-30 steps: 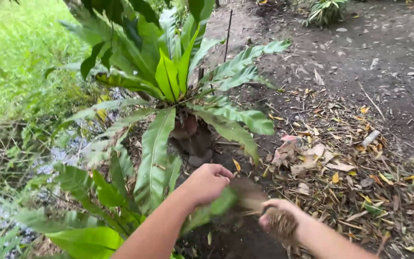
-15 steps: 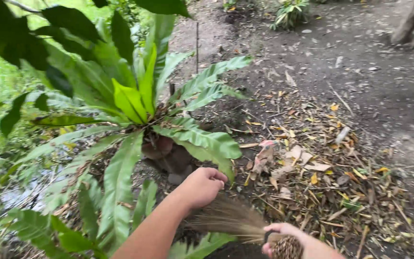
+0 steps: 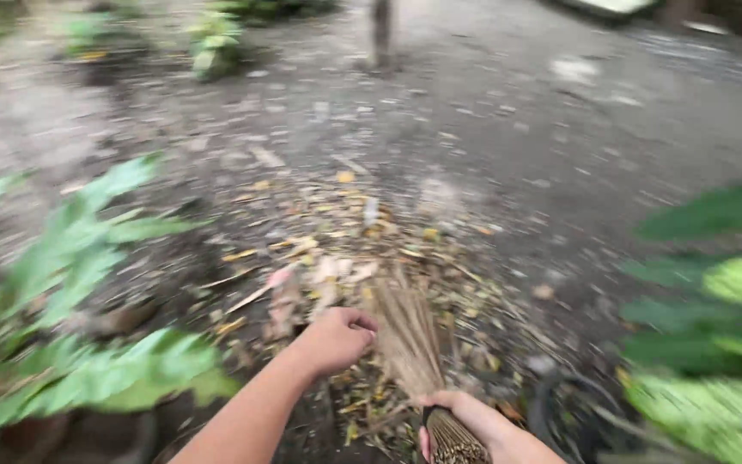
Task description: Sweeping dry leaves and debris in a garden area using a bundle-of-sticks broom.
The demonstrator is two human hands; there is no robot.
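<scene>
While the right hand [image 3: 461, 421] grips it, the broom [image 3: 410, 331] brushes the left fingers [image 3: 355, 322].

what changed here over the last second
The view swung right, off the big fern toward the leaf litter. The broom bristles now point up the frame over the pile instead of sideways. The right hand still grips the broom's bound end; the left hand stays fisted beside the bristles.

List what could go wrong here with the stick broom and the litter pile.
1. The left hand sits right beside the spread bristles of the stick broom; stiff tips could scratch it.
2. The right hand grips only the bound end, so control may be loose.
3. A stroke might scatter the leaf litter into the fern.
</scene>
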